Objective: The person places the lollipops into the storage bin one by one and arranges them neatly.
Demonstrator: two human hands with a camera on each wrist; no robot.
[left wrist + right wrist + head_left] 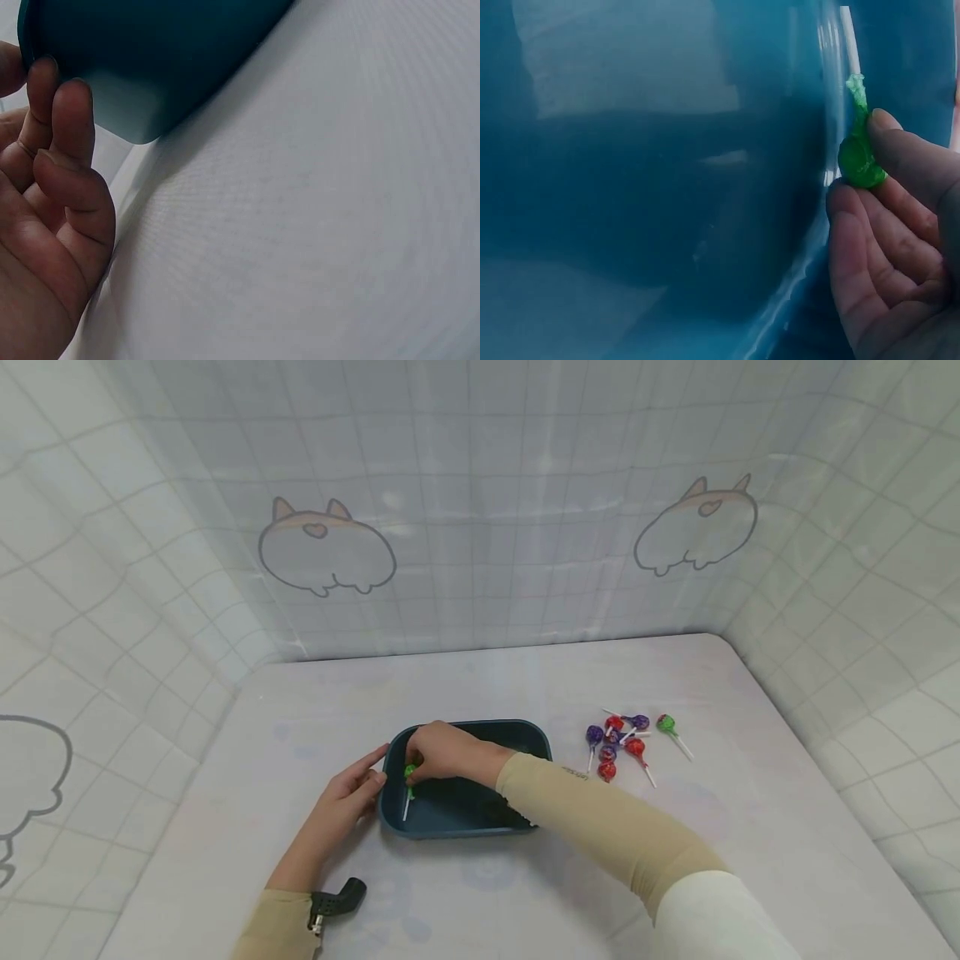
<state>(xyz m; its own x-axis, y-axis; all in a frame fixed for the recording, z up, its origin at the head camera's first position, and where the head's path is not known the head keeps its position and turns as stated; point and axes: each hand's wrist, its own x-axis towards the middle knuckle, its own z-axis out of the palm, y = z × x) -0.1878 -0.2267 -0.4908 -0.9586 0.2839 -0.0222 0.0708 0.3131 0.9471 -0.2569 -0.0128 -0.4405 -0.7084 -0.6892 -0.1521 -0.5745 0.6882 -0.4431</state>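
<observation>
A green-wrapped lollipop [861, 161] with a white stick is between the thumb and fingers of my right hand [900, 240]. In the head view this hand [444, 752] reaches into the left end of a dark teal tray [465, 833], and the lollipop [408, 771] lies along the tray's left wall, stick toward me. My left hand [348, 797] is at the tray's left side, its fingertips touching the outside near the rim. In the left wrist view the left hand's fingers [73, 124] are slightly bent against the tray wall [150, 45].
Right of the tray lies a loose cluster of red and purple lollipops [608, 752], sticks pointing various ways. A green lollipop [666, 724] lies apart at its right. Patterned curtains [480, 527] surround the white table [480, 685] at the back and sides.
</observation>
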